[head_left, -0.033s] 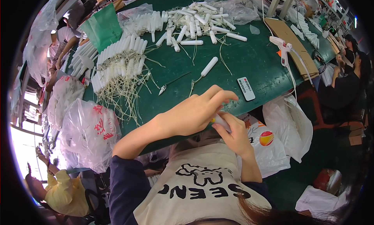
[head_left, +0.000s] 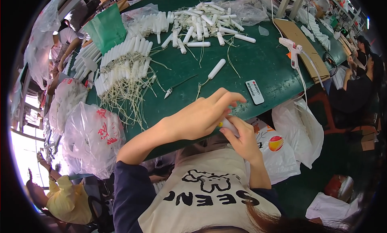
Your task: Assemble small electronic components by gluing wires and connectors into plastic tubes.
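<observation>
Both hands meet at the green table's point(head_left: 258, 71) near edge — left hand point(head_left: 201, 116) and right hand point(head_left: 242, 142) with fingers pinched shut around one white candle tube point(head_left: 229, 125) — wired tubes point(head_left: 121, 67) lie well apart.

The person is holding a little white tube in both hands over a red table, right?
Not quite: the table is green, not red, as the head view shows. The left hand and right hand do hold a small white tube together.
</observation>
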Action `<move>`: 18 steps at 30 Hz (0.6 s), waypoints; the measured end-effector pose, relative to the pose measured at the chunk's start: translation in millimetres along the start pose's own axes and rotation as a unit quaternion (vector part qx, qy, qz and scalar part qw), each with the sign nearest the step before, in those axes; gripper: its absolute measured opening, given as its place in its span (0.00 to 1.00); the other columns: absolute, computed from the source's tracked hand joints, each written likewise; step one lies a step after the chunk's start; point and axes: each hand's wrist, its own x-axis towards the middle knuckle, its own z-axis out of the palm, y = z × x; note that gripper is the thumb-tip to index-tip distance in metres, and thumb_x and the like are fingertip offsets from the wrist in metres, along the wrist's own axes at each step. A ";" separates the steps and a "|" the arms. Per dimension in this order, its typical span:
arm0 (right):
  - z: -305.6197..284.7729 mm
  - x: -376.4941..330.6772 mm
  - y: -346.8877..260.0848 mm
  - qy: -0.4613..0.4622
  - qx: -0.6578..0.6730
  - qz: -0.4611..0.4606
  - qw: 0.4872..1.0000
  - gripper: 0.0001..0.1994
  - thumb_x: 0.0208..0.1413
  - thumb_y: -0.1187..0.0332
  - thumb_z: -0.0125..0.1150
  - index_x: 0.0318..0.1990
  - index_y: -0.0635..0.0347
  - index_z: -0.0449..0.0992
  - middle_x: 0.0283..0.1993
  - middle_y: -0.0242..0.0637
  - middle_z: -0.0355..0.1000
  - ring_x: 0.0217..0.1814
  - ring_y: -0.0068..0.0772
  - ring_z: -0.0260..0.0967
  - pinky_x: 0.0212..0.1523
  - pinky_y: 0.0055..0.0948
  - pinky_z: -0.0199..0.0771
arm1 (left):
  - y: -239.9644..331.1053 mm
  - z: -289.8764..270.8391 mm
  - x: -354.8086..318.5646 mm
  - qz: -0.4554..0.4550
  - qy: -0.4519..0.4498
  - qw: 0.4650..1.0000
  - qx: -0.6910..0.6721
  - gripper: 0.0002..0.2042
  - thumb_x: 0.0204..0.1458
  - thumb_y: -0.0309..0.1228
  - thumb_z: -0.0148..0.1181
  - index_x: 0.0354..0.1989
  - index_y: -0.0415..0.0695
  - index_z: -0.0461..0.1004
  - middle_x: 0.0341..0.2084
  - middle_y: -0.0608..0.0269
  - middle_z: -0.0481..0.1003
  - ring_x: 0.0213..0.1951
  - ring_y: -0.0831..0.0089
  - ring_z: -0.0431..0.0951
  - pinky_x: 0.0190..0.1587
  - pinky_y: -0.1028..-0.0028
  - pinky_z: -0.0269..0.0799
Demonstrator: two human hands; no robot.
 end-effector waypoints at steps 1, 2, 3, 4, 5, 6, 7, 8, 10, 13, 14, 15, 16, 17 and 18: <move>0.8 -0.2 1.4 0.009 0.006 -0.006 1.000 0.13 0.53 0.73 0.58 0.46 0.66 0.71 0.37 0.45 0.72 0.34 0.40 0.72 0.35 0.30 0.71 | -1.2 -0.7 0.0 0.003 0.005 1.000 -0.015 0.20 0.53 0.17 0.45 0.55 0.43 0.59 0.42 0.51 0.68 0.41 0.57 0.74 0.38 0.68 0.71; 1.2 -0.7 3.1 0.018 0.013 -0.011 1.000 0.13 0.54 0.73 0.58 0.46 0.66 0.71 0.37 0.45 0.72 0.34 0.39 0.72 0.36 0.29 0.70 | -2.3 -1.3 0.5 0.005 0.009 0.999 -0.032 0.19 0.54 0.17 0.44 0.56 0.43 0.58 0.42 0.52 0.68 0.42 0.59 0.74 0.40 0.69 0.70; 1.6 -0.7 4.3 0.020 0.013 -0.011 1.000 0.13 0.54 0.73 0.58 0.46 0.66 0.71 0.37 0.45 0.72 0.34 0.39 0.72 0.36 0.29 0.70 | -2.1 -2.5 1.1 0.006 0.007 0.999 -0.031 0.19 0.54 0.17 0.44 0.56 0.43 0.58 0.42 0.52 0.68 0.42 0.59 0.74 0.40 0.69 0.70; 2.3 -0.4 5.3 0.027 0.019 -0.021 0.999 0.13 0.54 0.73 0.58 0.47 0.66 0.71 0.37 0.45 0.72 0.34 0.39 0.72 0.36 0.29 0.70 | -0.9 -4.4 1.7 -0.012 0.033 0.997 -0.062 0.19 0.55 0.18 0.44 0.55 0.43 0.58 0.42 0.51 0.69 0.41 0.55 0.74 0.40 0.66 0.70; 2.9 -0.1 6.2 0.032 0.027 -0.031 0.999 0.14 0.54 0.73 0.58 0.47 0.66 0.71 0.37 0.45 0.72 0.35 0.38 0.71 0.36 0.29 0.70 | 0.7 -7.2 2.1 -0.032 0.059 0.994 -0.092 0.18 0.55 0.19 0.44 0.55 0.44 0.58 0.41 0.49 0.69 0.41 0.51 0.74 0.41 0.63 0.69; 3.3 -0.5 7.7 0.033 0.027 -0.031 0.999 0.14 0.54 0.73 0.58 0.47 0.66 0.71 0.37 0.45 0.72 0.35 0.38 0.71 0.36 0.29 0.70 | 2.4 -11.3 2.9 -0.064 0.063 0.993 -0.077 0.18 0.55 0.20 0.46 0.55 0.43 0.58 0.39 0.50 0.71 0.41 0.51 0.74 0.41 0.64 0.70; 3.5 -1.3 9.3 0.026 0.033 -0.021 0.999 0.14 0.54 0.72 0.59 0.47 0.66 0.71 0.37 0.44 0.72 0.35 0.37 0.71 0.37 0.28 0.69 | 1.8 -10.8 2.7 -0.064 0.063 0.993 -0.077 0.18 0.55 0.20 0.46 0.55 0.43 0.58 0.39 0.50 0.71 0.41 0.51 0.74 0.41 0.64 0.70; 3.9 -1.4 9.2 0.019 0.039 -0.011 0.999 0.14 0.53 0.72 0.59 0.47 0.66 0.70 0.38 0.44 0.72 0.35 0.37 0.71 0.37 0.28 0.69 | 1.0 -10.1 1.3 -0.056 0.054 0.995 -0.067 0.18 0.56 0.19 0.44 0.55 0.43 0.58 0.39 0.52 0.71 0.39 0.57 0.74 0.40 0.68 0.69; 5.4 -0.9 7.6 0.013 0.036 -0.017 0.999 0.14 0.53 0.72 0.59 0.47 0.66 0.71 0.37 0.44 0.72 0.34 0.37 0.71 0.36 0.28 0.69 | -11.6 -0.8 -1.6 0.004 0.065 0.998 -0.017 0.18 0.54 0.18 0.46 0.54 0.43 0.60 0.38 0.53 0.72 0.34 0.59 0.76 0.35 0.69 0.71; 8.5 -0.8 9.1 -0.004 0.030 -0.004 1.000 0.14 0.53 0.73 0.59 0.47 0.67 0.71 0.37 0.44 0.72 0.34 0.35 0.71 0.36 0.27 0.69 | -8.8 3.0 -4.0 -0.014 0.038 0.998 0.056 0.19 0.50 0.18 0.49 0.53 0.43 0.62 0.37 0.53 0.72 0.31 0.55 0.77 0.31 0.65 0.72; 9.6 -1.3 8.5 -0.015 0.023 0.014 1.000 0.14 0.52 0.74 0.59 0.47 0.68 0.71 0.36 0.44 0.73 0.35 0.34 0.71 0.37 0.26 0.69 | -8.8 3.5 -5.3 0.010 0.032 0.996 0.089 0.19 0.49 0.21 0.51 0.52 0.44 0.62 0.36 0.55 0.73 0.29 0.55 0.76 0.26 0.62 0.71; 11.7 -2.5 10.9 -0.017 0.024 0.013 0.999 0.14 0.52 0.74 0.59 0.47 0.68 0.71 0.36 0.44 0.73 0.35 0.34 0.71 0.37 0.26 0.69 | -6.2 5.1 -7.0 0.009 0.033 0.995 0.089 0.19 0.49 0.21 0.51 0.52 0.44 0.62 0.36 0.55 0.73 0.29 0.55 0.76 0.26 0.62 0.71; 14.9 -4.3 15.9 -0.026 0.025 0.019 0.999 0.14 0.52 0.74 0.59 0.47 0.68 0.71 0.36 0.43 0.73 0.35 0.33 0.71 0.37 0.26 0.69 | -2.0 7.4 -9.1 -0.007 0.013 0.991 0.135 0.19 0.50 0.23 0.51 0.52 0.44 0.62 0.35 0.56 0.73 0.28 0.55 0.76 0.25 0.62 0.71; 17.2 -4.0 18.8 -0.035 0.027 0.024 0.999 0.14 0.52 0.75 0.59 0.47 0.68 0.71 0.36 0.43 0.73 0.34 0.32 0.71 0.36 0.26 0.69 | 0.1 8.6 -10.7 -0.024 -0.006 0.983 0.181 0.18 0.51 0.26 0.51 0.52 0.45 0.62 0.34 0.56 0.72 0.28 0.56 0.76 0.24 0.63 0.70; 18.3 -2.4 18.7 -0.039 0.028 0.022 0.999 0.14 0.52 0.75 0.59 0.47 0.68 0.71 0.36 0.43 0.73 0.34 0.32 0.71 0.36 0.26 0.69 | -1.5 9.0 -12.0 -0.037 -0.016 0.987 0.153 0.18 0.53 0.31 0.52 0.53 0.44 0.62 0.35 0.56 0.73 0.25 0.60 0.76 0.24 0.65 0.70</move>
